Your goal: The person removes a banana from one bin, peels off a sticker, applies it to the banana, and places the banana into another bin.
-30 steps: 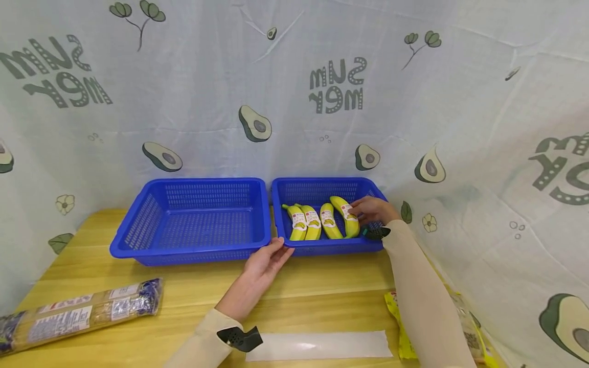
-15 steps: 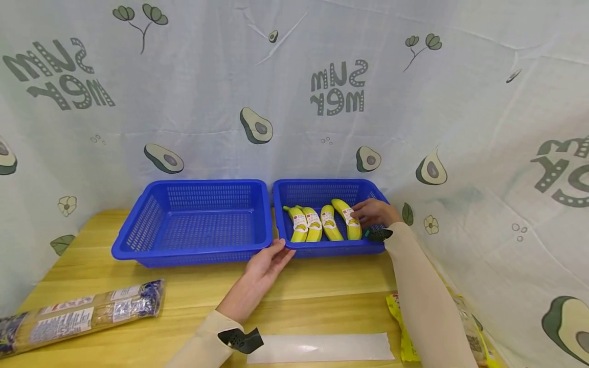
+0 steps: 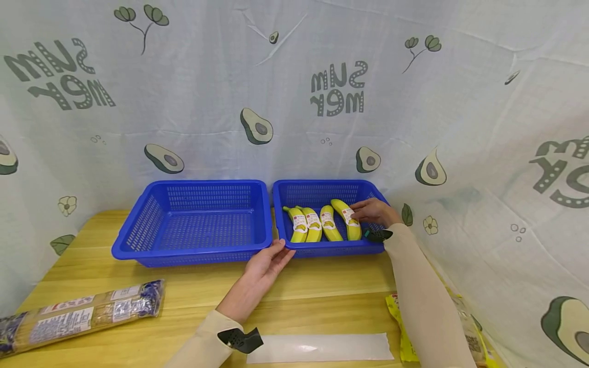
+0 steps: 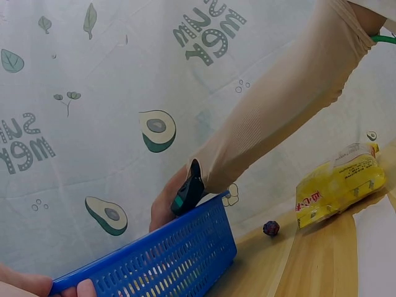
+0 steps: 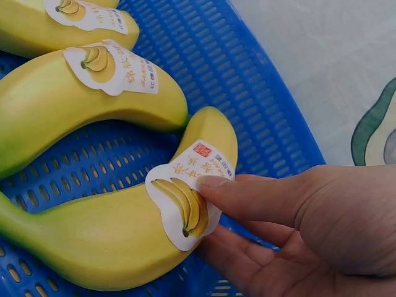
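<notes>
From the head view, the right hand (image 3: 374, 211) held the rightmost banana (image 3: 348, 219) in the right basket (image 3: 322, 192) at frame centre, while the left hand (image 3: 268, 261) rested open-fingered against its front rim.

From the left wrist, fingertips (image 4: 37, 286) touched that rim, lower left.

From the right wrist, thumb and fingers pinched the banana's (image 5: 117, 229) label.

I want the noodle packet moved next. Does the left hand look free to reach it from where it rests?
Probably yes. The left hand only rests against the front rim of the right basket, holding nothing, and bare table lies between it and the noodle packet.
</notes>
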A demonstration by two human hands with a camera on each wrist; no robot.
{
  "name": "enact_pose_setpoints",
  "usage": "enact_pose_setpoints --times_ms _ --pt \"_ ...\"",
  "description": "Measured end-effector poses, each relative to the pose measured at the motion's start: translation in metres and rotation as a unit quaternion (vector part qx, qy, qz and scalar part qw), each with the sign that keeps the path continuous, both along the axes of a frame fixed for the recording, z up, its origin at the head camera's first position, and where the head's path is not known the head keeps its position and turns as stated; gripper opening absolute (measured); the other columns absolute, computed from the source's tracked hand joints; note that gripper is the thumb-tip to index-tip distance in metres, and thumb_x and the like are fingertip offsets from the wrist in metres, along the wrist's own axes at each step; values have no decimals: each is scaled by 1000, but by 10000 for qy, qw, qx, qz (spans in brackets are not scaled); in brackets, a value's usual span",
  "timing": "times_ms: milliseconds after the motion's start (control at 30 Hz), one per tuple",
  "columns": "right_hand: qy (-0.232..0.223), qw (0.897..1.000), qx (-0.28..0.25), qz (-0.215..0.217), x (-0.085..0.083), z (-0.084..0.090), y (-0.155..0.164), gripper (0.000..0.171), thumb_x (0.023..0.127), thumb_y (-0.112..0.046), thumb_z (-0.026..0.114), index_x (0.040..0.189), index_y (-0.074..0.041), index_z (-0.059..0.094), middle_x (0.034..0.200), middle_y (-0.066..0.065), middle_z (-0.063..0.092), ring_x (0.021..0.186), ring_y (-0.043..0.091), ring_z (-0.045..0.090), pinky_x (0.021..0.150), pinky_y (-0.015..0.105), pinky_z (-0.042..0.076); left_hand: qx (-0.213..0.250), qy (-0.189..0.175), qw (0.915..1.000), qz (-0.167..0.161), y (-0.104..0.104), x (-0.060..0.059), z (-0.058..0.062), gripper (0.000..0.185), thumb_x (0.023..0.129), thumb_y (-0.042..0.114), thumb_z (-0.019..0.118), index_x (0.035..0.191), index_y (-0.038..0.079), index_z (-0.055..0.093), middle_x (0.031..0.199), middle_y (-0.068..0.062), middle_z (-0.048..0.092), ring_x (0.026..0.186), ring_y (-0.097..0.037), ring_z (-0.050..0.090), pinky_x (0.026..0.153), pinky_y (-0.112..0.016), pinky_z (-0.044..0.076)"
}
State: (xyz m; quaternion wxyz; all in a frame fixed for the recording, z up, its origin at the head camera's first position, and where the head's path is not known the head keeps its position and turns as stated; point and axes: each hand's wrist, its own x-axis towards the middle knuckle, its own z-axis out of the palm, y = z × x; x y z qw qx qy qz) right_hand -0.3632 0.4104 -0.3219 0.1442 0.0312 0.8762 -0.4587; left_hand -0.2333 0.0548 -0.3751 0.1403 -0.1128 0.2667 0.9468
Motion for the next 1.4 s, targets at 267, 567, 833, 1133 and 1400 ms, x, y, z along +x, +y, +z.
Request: enact_pose_setpoints --times_ms 267,567,833,1133,1400 --pt "-72 9995 99 -307 1 0 -1 54 108 -9 66 154 11 48 155 31 54 115 24 69 119 49 49 24 -8 10000 -13 1 -1 -1 11 104 -13 57 105 -2 57 96 -13 62 92 -21 67 92 -38 66" --pt "-72 9995 144 -286 2 1 1 50 108 -7 64 150 15 51 146 30 62 107 22 71 104 41 61 37 -157 9999 -5 2 -2 -1 12 104 -14 57 109 -3 56 103 -17 60 97 -24 66 112 -47 54" --pt "-120 9978 -8 -656 0 3 -2 47 108 -12 65 144 17 56 137 26 68 97 17 71 104 40 61 59 -147 9999 -3 1 -2 0 12 104 -14 58 107 -3 57 110 -20 57 101 -25 65 116 -49 50" --pt "-97 9989 90 -444 3 6 -3 49 113 -15 58 148 18 51 147 32 59 114 28 70 113 49 55 67 -122 9999 -44 1 -3 1 12 104 -14 58 108 -3 56 104 -17 59 96 -23 65 116 -47 50" --pt "-244 9987 113 -427 3 7 -3 55 114 -19 54 152 19 43 156 35 49 135 42 58 120 52 48 -97 137 9997 -195 -4 1 -1 13 103 -14 59 112 -5 59 98 -16 63 92 -23 68 112 -47 55"
